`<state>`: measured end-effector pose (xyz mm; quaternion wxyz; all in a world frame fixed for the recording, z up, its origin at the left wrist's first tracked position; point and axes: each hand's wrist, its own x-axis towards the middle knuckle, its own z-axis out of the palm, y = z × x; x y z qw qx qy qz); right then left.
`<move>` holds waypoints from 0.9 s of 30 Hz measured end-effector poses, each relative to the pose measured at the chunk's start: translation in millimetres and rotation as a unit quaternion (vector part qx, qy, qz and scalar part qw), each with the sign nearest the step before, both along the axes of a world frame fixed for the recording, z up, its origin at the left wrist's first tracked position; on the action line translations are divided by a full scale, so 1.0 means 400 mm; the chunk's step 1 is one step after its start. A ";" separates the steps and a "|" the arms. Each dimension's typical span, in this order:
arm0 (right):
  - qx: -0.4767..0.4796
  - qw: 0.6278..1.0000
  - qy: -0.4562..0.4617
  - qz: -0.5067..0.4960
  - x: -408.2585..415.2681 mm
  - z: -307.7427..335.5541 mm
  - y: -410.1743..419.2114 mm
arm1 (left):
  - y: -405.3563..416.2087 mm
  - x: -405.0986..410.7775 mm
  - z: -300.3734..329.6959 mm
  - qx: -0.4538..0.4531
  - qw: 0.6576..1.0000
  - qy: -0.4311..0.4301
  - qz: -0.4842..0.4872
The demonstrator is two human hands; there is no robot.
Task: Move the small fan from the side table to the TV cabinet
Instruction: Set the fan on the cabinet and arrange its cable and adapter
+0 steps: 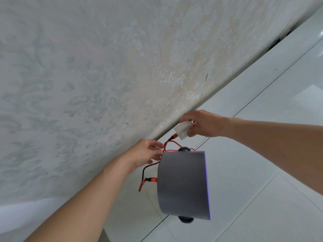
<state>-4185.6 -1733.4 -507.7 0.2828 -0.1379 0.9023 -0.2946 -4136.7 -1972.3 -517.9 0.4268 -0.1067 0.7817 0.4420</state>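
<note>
The small fan [182, 185] is a grey drum with a purple front rim and a dark knob on each side. It lies low in the middle of the view, over a glossy white surface [253, 180]. A red cable [148, 169] is plugged into the fan's left side and loops upward. My left hand [146, 154] pinches this cable right beside the fan's rear edge. My right hand [202, 123] is above the fan and grips a white plug adapter [182, 130] at the cable's other end. I cannot tell whether the fan rests on the surface.
A pale wall with embossed patterned paper [96, 84] fills the left and top of the view and meets the white surface along a diagonal edge. Dark seam lines cross the white surface. A dark gap [279, 39] shows at the wall's foot, upper right.
</note>
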 end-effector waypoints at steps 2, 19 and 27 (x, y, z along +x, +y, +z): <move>-0.006 1.000 -0.005 -0.008 -0.001 0.002 -0.005 | 0.006 -0.004 0.001 -0.001 1.000 0.018 0.009; -0.070 0.954 -0.148 -0.253 -0.024 -0.016 0.059 | 0.179 -0.102 0.006 -0.130 0.886 0.286 -0.340; -0.109 0.928 -0.197 -0.297 -0.010 -0.053 0.082 | 0.246 -0.133 -0.002 -0.192 0.726 0.323 -0.575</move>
